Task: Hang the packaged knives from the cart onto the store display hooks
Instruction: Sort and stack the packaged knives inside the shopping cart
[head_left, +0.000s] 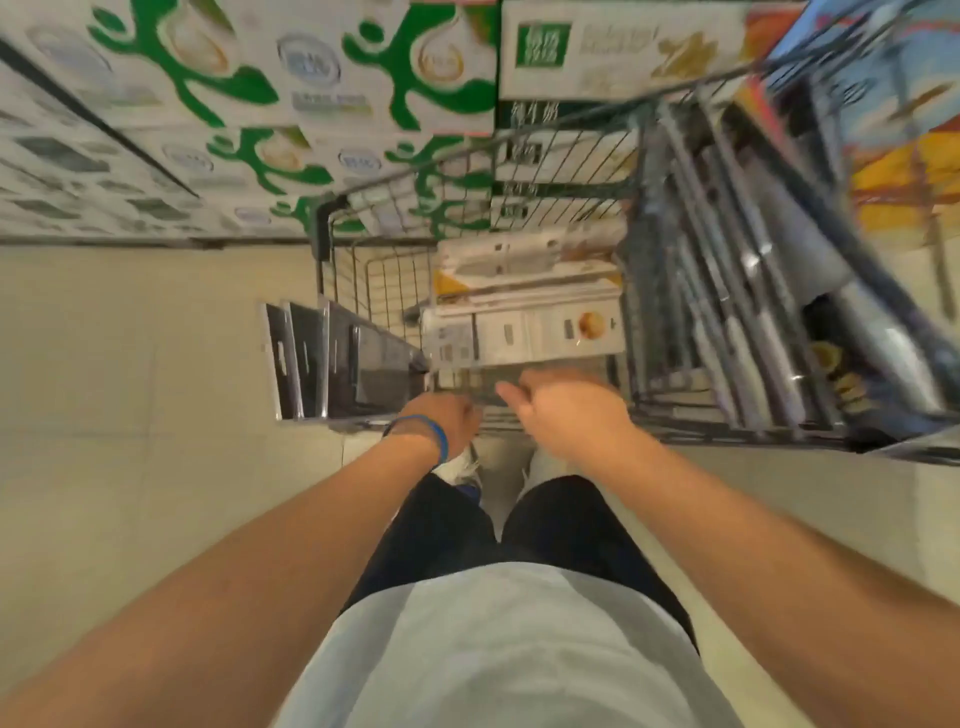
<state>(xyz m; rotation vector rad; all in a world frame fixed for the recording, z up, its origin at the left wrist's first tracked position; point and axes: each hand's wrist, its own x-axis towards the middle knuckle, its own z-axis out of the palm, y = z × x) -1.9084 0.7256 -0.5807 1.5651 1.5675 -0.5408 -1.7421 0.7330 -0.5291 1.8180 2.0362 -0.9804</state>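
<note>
Two hands at a cart (332, 218) of packaged knives (524, 332).
White-carded ones lie flat just beyond the right hand (569, 410); dark packs (311, 358) stand left of the left hand (449, 415). Fingers curled; grip cannot be told.

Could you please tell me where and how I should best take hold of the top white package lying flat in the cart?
Take the white package by its near edge, coming from the person's side of the cart. It lies flat atop a stack, that edge facing the right hand, so thumb on top and fingers beneath should probably lift it.
</note>
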